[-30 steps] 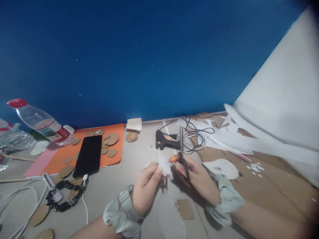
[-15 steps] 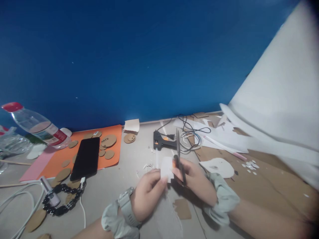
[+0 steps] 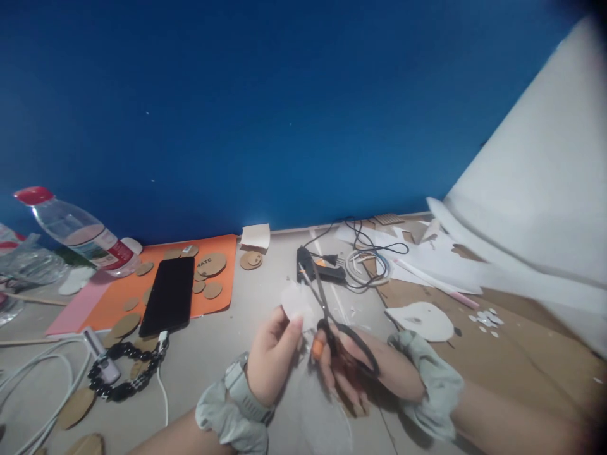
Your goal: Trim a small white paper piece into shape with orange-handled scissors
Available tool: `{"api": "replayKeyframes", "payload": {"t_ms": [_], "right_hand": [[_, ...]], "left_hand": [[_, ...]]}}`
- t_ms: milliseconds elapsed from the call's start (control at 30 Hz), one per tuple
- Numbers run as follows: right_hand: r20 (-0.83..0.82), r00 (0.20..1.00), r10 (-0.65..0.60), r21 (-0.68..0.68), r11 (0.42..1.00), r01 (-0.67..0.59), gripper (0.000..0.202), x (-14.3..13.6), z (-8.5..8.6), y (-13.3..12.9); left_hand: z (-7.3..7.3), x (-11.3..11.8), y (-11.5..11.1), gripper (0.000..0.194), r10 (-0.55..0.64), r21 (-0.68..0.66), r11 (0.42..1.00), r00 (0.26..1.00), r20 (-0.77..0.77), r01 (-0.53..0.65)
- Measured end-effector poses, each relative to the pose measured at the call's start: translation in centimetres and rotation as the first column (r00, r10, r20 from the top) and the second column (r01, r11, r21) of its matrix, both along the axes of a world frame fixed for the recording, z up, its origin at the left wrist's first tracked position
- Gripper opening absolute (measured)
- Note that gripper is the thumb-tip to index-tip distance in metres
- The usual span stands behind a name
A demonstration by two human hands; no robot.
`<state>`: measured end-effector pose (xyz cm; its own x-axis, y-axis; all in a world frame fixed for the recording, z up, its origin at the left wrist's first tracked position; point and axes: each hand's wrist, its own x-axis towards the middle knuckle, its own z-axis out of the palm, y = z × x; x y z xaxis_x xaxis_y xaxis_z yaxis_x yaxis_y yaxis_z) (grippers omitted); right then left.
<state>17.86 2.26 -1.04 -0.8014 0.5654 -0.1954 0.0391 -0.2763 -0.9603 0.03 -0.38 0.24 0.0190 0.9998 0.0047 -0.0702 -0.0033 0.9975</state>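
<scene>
Between thumb and fingers, my left hand (image 3: 275,354) pinches a small white piece of paper (image 3: 298,306). My right hand (image 3: 353,360) has its fingers in the handles of black-and-orange scissors (image 3: 326,314). Their blades are spread and point up and away, just right of the paper; contact between them is hard to make out. Below both hands lies a translucent white sheet (image 3: 322,417). Beyond the blade tips rests a black glue gun (image 3: 320,268) with its cord.
Left of my hands are a phone (image 3: 168,297), orange paper (image 3: 218,303), cardboard discs (image 3: 212,264), a beaded bracelet (image 3: 126,395) and a tilted bottle (image 3: 90,243). To the right lie a white cutout (image 3: 422,321), small white scraps (image 3: 487,318) and brown cardboard (image 3: 455,373). A blue wall (image 3: 294,126) rises behind.
The scissors have swung from nearly upright to leaning left, and their blades now show spread apart. The paper has turned in my left hand and moved slightly left. The view has shifted a little.
</scene>
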Motion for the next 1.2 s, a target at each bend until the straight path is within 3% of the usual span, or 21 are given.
{"api": "replayKeyframes", "payload": {"t_ms": [167,300,467,633,833,1200], "right_hand": [[0.007,0.983,0.186,0.000,0.983,-0.186,0.066,0.2,0.2,0.0],[0.152,0.978,0.143,0.127,0.978,-0.163,0.060,0.1,1.6,-0.4],[0.143,0.979,0.145,0.136,0.977,-0.165,0.060,0.2,1.4,-0.6],[0.139,0.982,0.127,0.157,0.976,-0.148,0.054,0.3,1.1,-0.5],[0.168,0.982,0.082,0.238,0.964,-0.121,0.047,0.3,2.0,-0.7],[0.241,0.969,0.044,0.404,0.904,-0.141,0.068,-0.1,2.7,-0.2]], "left_hand": [[0.0,-0.2,0.0,0.024,0.117,-0.002,0.993,0.987,0.107,-0.117],[0.0,-0.1,-0.3,0.024,0.096,0.013,0.995,0.992,0.086,-0.098],[0.2,0.1,-0.5,0.023,0.029,0.041,0.999,0.997,0.068,-0.032],[0.5,0.2,-0.6,0.028,0.027,0.109,0.994,0.998,-0.048,-0.022],[0.1,0.2,-0.7,0.030,0.037,0.057,0.998,0.993,-0.110,-0.031],[0.0,0.1,-0.6,0.029,0.033,0.066,0.998,0.986,-0.164,-0.022]]}}
